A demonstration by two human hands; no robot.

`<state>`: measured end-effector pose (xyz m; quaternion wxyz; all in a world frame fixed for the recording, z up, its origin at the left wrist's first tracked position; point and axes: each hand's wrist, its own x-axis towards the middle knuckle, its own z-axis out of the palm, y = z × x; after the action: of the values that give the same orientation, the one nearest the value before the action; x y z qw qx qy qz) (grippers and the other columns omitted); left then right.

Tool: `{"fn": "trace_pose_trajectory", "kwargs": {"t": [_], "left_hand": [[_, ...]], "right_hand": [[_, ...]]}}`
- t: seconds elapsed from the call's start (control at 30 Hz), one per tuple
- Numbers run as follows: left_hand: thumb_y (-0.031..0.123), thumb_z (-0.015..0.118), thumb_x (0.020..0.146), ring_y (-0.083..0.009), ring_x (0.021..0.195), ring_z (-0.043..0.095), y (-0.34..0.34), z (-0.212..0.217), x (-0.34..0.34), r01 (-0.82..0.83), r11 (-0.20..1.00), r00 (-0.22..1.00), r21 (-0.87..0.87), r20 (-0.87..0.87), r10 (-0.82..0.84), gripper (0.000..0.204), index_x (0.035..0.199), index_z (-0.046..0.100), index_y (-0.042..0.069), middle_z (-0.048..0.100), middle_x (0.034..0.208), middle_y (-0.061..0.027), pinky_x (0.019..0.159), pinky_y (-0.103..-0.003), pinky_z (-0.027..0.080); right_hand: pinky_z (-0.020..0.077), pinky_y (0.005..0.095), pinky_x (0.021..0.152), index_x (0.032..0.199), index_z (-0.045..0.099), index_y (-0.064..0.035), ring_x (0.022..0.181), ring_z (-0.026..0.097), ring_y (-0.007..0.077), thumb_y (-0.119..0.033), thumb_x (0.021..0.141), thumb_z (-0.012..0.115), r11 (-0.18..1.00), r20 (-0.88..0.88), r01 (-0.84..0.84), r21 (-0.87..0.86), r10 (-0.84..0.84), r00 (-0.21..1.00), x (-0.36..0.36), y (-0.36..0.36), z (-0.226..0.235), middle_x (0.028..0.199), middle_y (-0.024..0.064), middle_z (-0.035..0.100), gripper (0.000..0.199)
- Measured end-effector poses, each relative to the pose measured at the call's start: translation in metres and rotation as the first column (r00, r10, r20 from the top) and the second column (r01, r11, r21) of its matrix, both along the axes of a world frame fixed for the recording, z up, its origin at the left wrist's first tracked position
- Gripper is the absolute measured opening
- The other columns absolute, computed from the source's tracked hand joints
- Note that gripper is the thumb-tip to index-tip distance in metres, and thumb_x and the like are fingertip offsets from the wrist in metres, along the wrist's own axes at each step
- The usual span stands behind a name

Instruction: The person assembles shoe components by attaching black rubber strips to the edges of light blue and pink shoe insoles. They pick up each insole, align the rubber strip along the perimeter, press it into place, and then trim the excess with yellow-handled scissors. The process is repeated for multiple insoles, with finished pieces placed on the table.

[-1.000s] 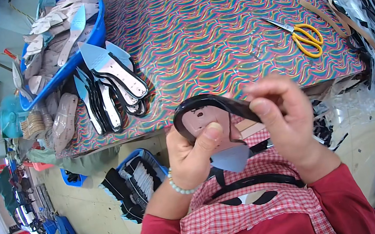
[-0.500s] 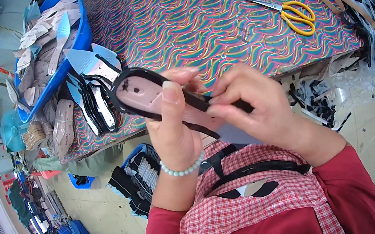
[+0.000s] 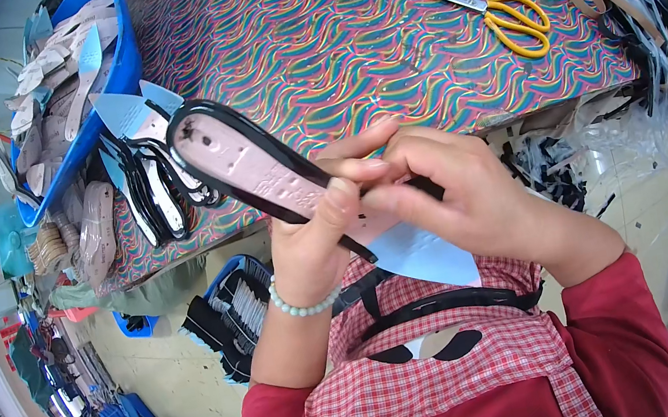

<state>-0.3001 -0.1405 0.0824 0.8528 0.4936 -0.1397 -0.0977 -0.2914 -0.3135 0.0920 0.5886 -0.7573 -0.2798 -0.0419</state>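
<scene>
We are pinching a pink insole with black edge strap between left hand and right hand, both closed tight; a slackening thumb is risking the strap slipping off its rim.

insole: matt pink board, glossy black edging | table cover: printed cloth | scissors: metal, yellow plastic

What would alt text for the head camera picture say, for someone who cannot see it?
Two bare hands, the left hand and right hand, hold a pink shoe insole edged with a black strap above a table covered in wavy multicoloured cloth. Yellow-handled scissors lie on the table, and a blue bin of insoles sits at its left.
</scene>
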Motion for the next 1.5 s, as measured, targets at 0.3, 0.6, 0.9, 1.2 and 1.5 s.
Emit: {"fn": "trace_pose_trajectory", "kwargs": {"t": [0.3,0.6,0.9,1.2,1.5], "left_hand": [[0.026,0.046,0.099,-0.0301,0.084,0.065,0.009,0.005,-0.017,-0.267,0.950,0.961,0.161,-0.029,0.275,0.027,0.096,0.053,0.000,0.057,0.082,-0.0113,0.084,-0.045,0.050],[0.020,0.052,0.095,-0.0262,0.076,0.065,0.008,0.002,-0.018,-0.179,0.930,0.976,0.322,-0.063,0.210,0.024,0.088,0.057,-0.003,0.060,0.077,-0.0121,0.089,-0.044,0.047],[0.051,0.055,0.087,-0.0344,0.124,0.048,0.043,0.019,-0.004,0.175,0.922,0.977,0.346,-0.180,-0.118,0.077,0.134,0.042,-0.008,0.051,0.129,-0.0290,0.109,-0.044,0.029],[0.030,0.058,0.082,-0.0297,0.083,0.064,0.122,0.003,-0.028,0.352,0.918,0.852,0.185,-0.469,-0.232,0.043,0.105,0.058,-0.007,0.064,0.084,-0.0198,0.070,-0.039,0.052],[0.018,0.049,0.095,-0.0185,0.071,0.062,0.134,0.026,-0.034,-0.383,0.880,0.874,-0.281,-0.419,0.247,0.042,0.131,0.045,-0.003,0.063,0.098,-0.0140,0.065,-0.031,0.053]], "right_hand": [[0.0449,0.0352,0.060,0.092,0.063,0.0025,0.065,0.058,0.0265,-0.015,0.094,0.055,0.998,-0.317,-0.036,-0.042,0.021,0.948,-0.015,-0.019,-0.018,0.073,0.0131,0.058,0.019],[0.0459,0.0426,0.062,0.079,0.059,0.0005,0.072,0.060,0.0346,-0.025,0.094,0.052,0.945,-0.222,-0.210,-0.252,0.155,0.963,-0.009,-0.003,-0.038,0.076,0.0174,0.061,0.030],[0.0446,0.0419,0.064,0.099,0.055,0.0026,0.075,0.060,0.0359,-0.022,0.096,0.046,0.954,-0.268,-0.288,0.079,0.298,0.916,-0.006,0.022,-0.005,0.083,0.0204,0.058,0.026],[0.0494,0.0393,0.080,0.115,0.060,-0.0086,0.093,0.062,0.0295,-0.017,0.083,0.067,0.861,0.081,-0.266,-0.434,0.331,0.940,0.021,-0.029,-0.027,0.095,0.0124,0.065,0.034],[0.0459,0.0319,0.084,0.125,0.057,-0.0051,0.094,0.059,0.0227,-0.018,0.081,0.072,0.492,0.286,0.413,-0.766,-0.314,0.905,0.107,-0.157,-0.055,0.100,0.0103,0.060,0.049]]}}
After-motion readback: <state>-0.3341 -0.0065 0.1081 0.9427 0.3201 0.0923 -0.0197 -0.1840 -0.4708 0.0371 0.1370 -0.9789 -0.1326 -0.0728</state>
